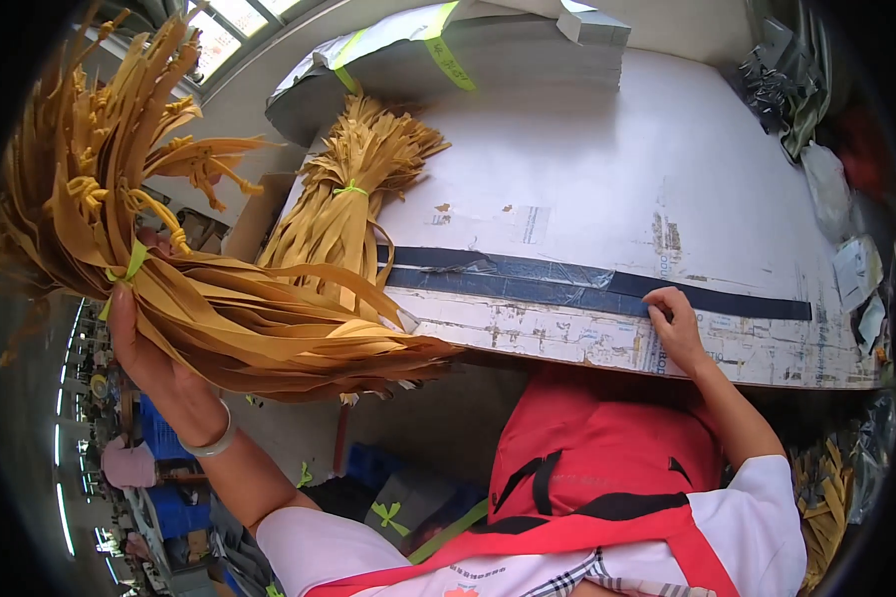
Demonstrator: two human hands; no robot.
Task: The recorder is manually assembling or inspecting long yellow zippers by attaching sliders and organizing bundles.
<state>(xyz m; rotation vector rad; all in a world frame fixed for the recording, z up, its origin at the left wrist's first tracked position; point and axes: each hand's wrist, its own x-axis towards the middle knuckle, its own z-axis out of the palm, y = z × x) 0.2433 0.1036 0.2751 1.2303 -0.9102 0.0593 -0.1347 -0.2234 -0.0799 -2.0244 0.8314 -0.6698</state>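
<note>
looks like you're at a holding step: your left hand has its fingers pinching the tan strip bundle near-left of the desk. next move calls for a firm grip. right hand: fingers curled, can't tell if pinching.

From the wearer's head, the broad white desk with a scuffed surface is viewed downward at close range through a fisheye lens, the red fabric apron included below.
</note>
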